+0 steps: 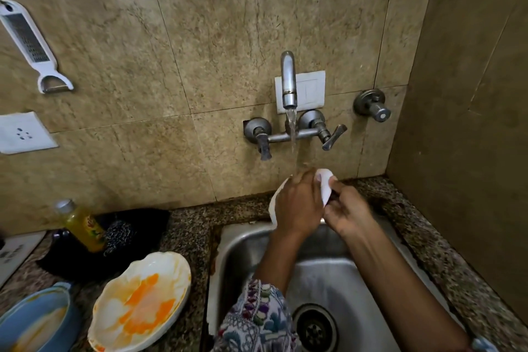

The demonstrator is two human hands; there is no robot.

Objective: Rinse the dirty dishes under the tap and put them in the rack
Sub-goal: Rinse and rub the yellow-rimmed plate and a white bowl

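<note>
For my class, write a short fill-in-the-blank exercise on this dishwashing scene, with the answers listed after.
1. Both hands hold a white dish under the running ____.
2. The orange-stained plate rests on the counter to the ____ of the sink.
3. A white ____ hangs on the wall at upper left.

Answers: tap; left; grater

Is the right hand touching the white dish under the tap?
Touching. The head view shows the right hand with its fingers wrapped on the white dish, no gap between them.

left arm: patterned sleeve (257,320), white with blue, purple, green motifs | right arm: bare forearm, blue cuff edge (483,344)
</note>
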